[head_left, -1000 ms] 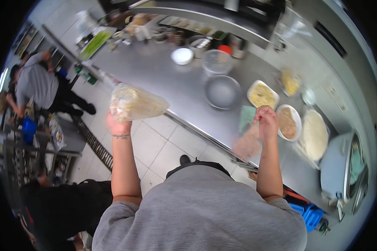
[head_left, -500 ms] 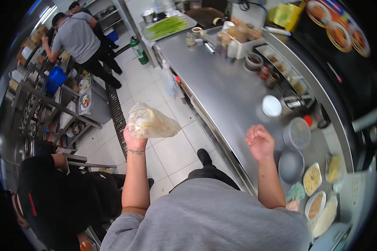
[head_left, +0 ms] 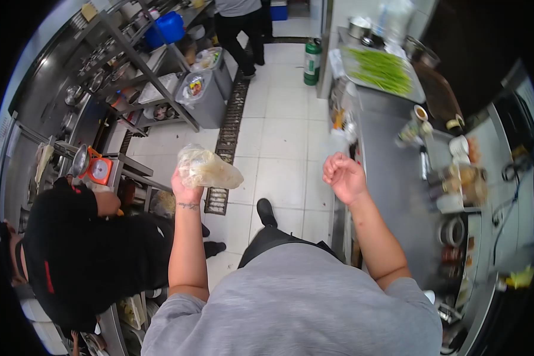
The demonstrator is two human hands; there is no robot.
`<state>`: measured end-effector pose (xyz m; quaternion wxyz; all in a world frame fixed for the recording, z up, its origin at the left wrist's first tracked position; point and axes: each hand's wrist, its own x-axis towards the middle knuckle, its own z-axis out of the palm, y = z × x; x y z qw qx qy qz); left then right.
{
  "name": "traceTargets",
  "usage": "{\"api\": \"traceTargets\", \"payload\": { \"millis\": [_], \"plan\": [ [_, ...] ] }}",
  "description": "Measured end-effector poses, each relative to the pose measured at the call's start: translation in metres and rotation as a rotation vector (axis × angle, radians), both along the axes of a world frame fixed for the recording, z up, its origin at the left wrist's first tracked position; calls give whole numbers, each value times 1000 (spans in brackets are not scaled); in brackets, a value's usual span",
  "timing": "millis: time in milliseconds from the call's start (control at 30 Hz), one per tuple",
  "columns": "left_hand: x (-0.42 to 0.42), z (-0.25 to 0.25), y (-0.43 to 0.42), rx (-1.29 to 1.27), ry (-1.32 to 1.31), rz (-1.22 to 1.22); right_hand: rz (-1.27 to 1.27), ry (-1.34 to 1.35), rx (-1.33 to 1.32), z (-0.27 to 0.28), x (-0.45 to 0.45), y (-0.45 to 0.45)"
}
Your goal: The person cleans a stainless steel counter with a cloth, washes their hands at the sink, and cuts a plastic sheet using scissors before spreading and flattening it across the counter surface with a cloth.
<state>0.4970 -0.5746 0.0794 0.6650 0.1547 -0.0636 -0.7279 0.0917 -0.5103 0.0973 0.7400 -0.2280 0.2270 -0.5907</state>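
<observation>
A clear plastic bag with pale, yellowish contents (head_left: 210, 170) is in my left hand (head_left: 186, 187), gripped at its left end and held out over the tiled floor. What exactly fills the bag I cannot make out. My right hand (head_left: 345, 178) is raised beside the edge of the steel counter (head_left: 391, 172), its fingers loosely curled and nothing visible in them. It touches neither the counter nor the bag.
A person in black (head_left: 95, 255) bends close on my left. Another person (head_left: 238, 29) stands ahead, near grey bins (head_left: 204, 101). A green cylinder (head_left: 312, 62) stands by the counter's far end, near a tray of green stalks (head_left: 418, 89). A drain grate (head_left: 228, 136) crosses the floor.
My view has swung left along the aisle, so the counter now lies further right. The bag stays in my left hand; my right hand has shifted from over the counter to its edge.
</observation>
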Motion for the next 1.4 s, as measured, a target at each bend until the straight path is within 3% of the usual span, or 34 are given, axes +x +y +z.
{"api": "traceTargets", "payload": {
  "millis": [200,300,333,400,467,500,600,667,733,767,800,833,900,933,1000,1067,1233,1333,1367,1400],
  "plan": [
    [72,-38,-192,-33,-74,22,-62,164,183,-64,-1,-114],
    [99,-13,-315,-51,-242,70,-200,203,272,-83,-18,-158],
    [120,-8,-362,-217,-246,-62,-243,218,304,-86,-24,-171],
    [127,32,-443,-52,-432,103,-324,215,321,-88,-36,-201],
    [151,44,-534,-91,-475,257,-397,237,336,-87,-46,-235],
    [187,32,-590,-197,-482,159,-427,260,342,-84,-50,-255],
    [190,29,-670,8,-808,235,-485,351,361,-83,-65,-333],
    [177,1,-689,225,-1020,133,-476,383,386,-92,-77,-393],
    [212,-93,-721,414,-1128,-98,-449,478,383,-102,-77,-456],
    [200,-118,-710,490,-1348,-193,-413,486,396,-101,-75,-489],
    [201,-173,-704,678,-1508,-231,-377,505,395,-98,-77,-528],
    [187,-217,-680,671,-1563,-258,-294,492,409,-94,-74,-564],
    [194,-344,-612,611,-1645,-651,-173,566,360,-78,-62,-637],
    [185,-384,-576,623,-1632,-844,-126,600,331,-71,-58,-674],
    [147,-357,-527,847,-1541,-1158,-36,621,280,-71,-56,-747],
    [128,-322,-539,1001,-1453,-1296,4,631,246,-77,-53,-817],
    [143,-281,-722,1092,-1508,-1414,-48,549,287,-102,-38,-953],
    [132,-270,-911,914,-1741,-1346,-83,367,381,-107,-39,-1007],
    [127,-278,-983,670,-1889,-1264,-106,385,393,-109,-42,-1023],
    [118,-287,-1056,264,-2069,-1104,-148,395,388,-107,-47,-1035]
  ]
}}
